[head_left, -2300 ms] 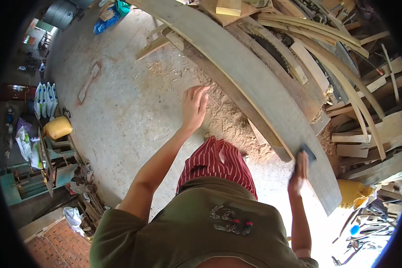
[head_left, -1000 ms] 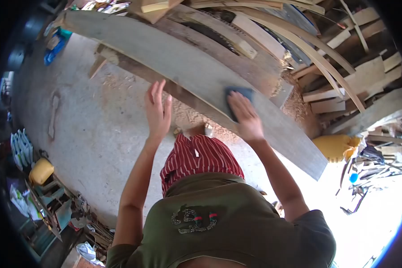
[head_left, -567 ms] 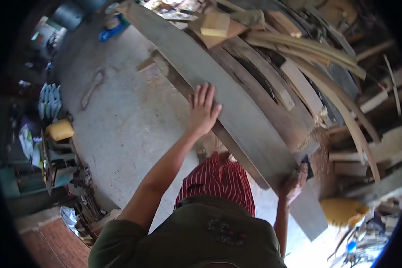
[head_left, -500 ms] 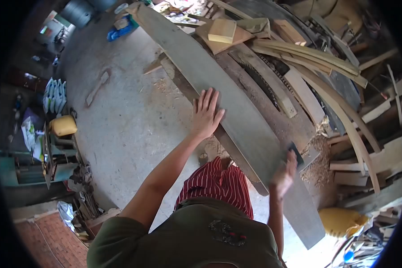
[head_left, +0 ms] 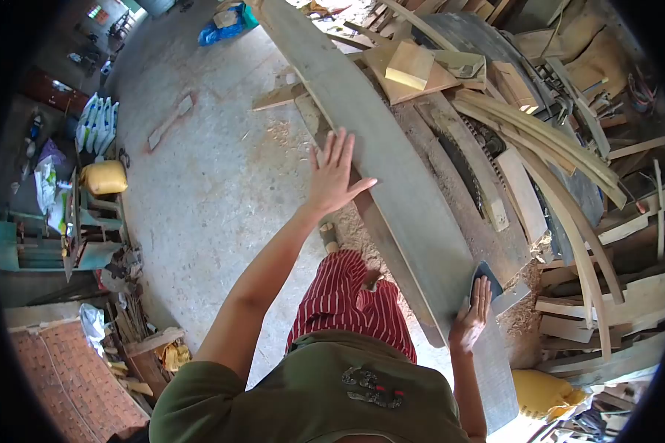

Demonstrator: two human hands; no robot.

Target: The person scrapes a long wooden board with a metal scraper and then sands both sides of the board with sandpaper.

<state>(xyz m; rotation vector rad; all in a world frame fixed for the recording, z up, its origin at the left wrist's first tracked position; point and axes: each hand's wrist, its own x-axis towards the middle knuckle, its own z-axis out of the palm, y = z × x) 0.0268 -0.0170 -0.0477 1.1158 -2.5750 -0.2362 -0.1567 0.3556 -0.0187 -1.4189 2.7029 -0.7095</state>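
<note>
A long grey board lies diagonally over a wooden bench, its near end beside my right side. My left hand rests on the board's left edge with its fingers spread and the thumb apart. Near the lower end, my right hand presses a dark, flat pad against the board's face. The pad looks like a sheet or block of abrasive, and its underside is hidden.
Curved wooden strips and a small wood block lie right of the board. Wood shavings and a yellow sack are at the lower right. A yellow container stands on the left.
My view has shifted, so the board appears turned more upright. My right hand, blurred before, now shows clearly with the pad. My left hand stays at the board's edge.
</note>
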